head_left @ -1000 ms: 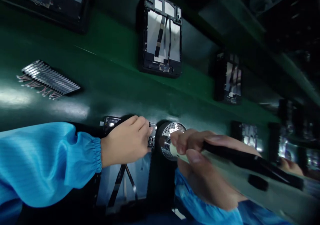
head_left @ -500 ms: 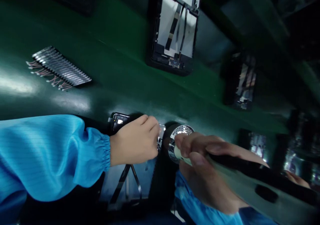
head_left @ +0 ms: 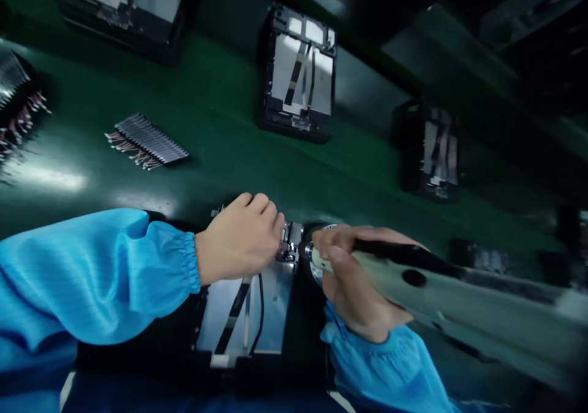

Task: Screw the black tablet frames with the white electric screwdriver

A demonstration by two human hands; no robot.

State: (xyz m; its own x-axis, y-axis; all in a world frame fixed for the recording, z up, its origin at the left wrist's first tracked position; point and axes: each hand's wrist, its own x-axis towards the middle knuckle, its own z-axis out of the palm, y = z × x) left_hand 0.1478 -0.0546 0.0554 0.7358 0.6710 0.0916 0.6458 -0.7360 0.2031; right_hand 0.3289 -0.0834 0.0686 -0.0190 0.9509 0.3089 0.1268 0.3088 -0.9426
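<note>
A phone housing (head_left: 271, 303) with a pale inner plate and dark ribbon cables lies in front of me. My left hand (head_left: 243, 238) rests over its upper part with the fingers curled down; the fingertips and whatever they touch are hidden. Small metal parts (head_left: 290, 241) show beside the knuckles. My right hand (head_left: 362, 284) is wrapped round a pale green and black electric screwdriver (head_left: 395, 272), which points left. Its tip end is over a round dish with a perforated metal rim (head_left: 316, 273), just right of the housing.
A bundle of thin metallic strips with pinkish wires (head_left: 151, 140) lies at the upper left, another bundle (head_left: 13, 88) at the left edge. Stacked phone housings stand further back: one at the top left (head_left: 124, 27), one in the middle (head_left: 298, 76), one at the right (head_left: 436, 149).
The view has shifted, bringing a second strip bundle and another housing stack into sight at the left. My left hand has moved slightly up and left over the housing. The screwdriver lies more level.
</note>
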